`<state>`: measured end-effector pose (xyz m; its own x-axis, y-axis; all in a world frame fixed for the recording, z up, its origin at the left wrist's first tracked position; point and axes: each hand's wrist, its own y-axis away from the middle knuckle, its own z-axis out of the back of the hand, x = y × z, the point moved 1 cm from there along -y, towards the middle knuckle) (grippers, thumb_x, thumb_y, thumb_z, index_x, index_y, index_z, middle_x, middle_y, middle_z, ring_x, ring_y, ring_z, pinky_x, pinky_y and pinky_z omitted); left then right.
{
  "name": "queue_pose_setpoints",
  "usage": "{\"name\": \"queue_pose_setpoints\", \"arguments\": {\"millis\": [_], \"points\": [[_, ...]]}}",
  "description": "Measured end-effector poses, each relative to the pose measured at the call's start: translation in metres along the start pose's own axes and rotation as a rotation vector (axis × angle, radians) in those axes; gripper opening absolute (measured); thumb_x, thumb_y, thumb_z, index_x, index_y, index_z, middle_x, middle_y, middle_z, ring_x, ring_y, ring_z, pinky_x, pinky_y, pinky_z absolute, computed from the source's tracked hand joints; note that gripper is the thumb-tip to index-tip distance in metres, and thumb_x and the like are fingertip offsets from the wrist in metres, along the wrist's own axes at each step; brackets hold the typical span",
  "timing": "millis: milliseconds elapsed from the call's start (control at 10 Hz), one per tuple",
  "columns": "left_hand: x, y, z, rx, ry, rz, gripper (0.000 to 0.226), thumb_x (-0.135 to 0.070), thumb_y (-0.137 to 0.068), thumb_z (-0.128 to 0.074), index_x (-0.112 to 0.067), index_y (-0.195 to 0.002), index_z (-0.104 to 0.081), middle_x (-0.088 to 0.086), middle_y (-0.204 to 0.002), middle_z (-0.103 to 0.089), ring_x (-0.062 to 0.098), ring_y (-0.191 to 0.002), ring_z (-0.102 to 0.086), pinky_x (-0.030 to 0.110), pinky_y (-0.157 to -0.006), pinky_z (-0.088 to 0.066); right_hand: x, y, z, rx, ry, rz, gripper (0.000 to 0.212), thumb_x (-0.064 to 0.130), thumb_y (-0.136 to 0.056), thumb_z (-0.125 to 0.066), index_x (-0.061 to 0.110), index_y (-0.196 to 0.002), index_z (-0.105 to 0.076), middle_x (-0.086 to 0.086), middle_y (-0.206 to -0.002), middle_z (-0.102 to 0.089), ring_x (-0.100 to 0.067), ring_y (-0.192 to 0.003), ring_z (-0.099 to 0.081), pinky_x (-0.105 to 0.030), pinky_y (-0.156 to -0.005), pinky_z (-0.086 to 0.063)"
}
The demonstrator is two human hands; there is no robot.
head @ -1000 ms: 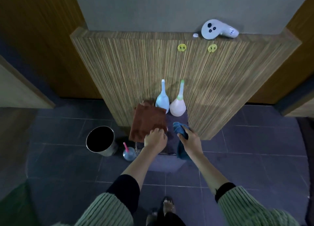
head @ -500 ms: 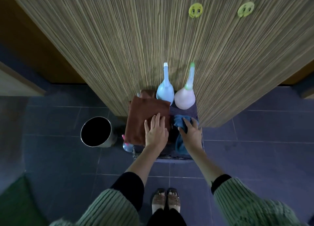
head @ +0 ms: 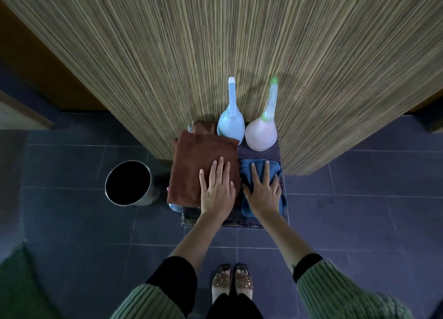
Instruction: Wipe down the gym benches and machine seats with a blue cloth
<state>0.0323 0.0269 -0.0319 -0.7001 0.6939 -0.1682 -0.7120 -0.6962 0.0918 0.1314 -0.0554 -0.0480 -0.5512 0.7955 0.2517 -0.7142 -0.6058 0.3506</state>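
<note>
Flatly, right hand (head: 263, 194) presses blue cloth (head: 260, 168), left hand (head: 217, 191) brown towel (head: 199, 165)

Left hand (head: 217, 189) flat on brown towel (head: 199, 165), right hand (head: 262, 190) flat on blue cloth (head: 260, 168), frame centre. Two spray bottles, blue (head: 230, 124) and pink (head: 261, 135), above. Metal bin (head: 129, 183) left.

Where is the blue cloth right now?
In the head view the blue cloth lies low at centre, under the right hand, just right of the brown towel and in front of the pink spray bottle.
</note>
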Motion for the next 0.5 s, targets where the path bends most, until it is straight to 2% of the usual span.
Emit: {"name": "queue_pose_setpoints", "arguments": {"millis": [300,500], "points": [[-0.007,0.008,0.015,0.037,-0.007,0.013,0.055,-0.03,-0.086,-0.03,-0.009,-0.129,-0.056,0.012,-0.14,-0.049,0.026,-0.128,-0.049,0.056,-0.101,-0.036,-0.006,0.018,0.027,0.053,-0.022,0.035,0.062,0.053,-0.096,-0.028,0.031,-0.15,-0.005,-0.005,-0.159,0.006,-0.036,-0.145,0.002,-0.048,-0.116,-0.007],[-0.002,0.051,0.021,0.024,0.035,-0.061,0.05,-0.03,-0.086,-0.033,-0.01,-0.121,-0.063,0.011,-0.133,-0.056,0.026,-0.121,-0.054,0.052,-0.097,-0.045,-0.028,0.065,0.041,0.051,0.025,0.084,0.061,0.048,-0.098,-0.028,0.025,-0.151,-0.006,-0.006,-0.159,0.005,-0.029,-0.146,0.004,-0.043,-0.118,-0.01]]}}
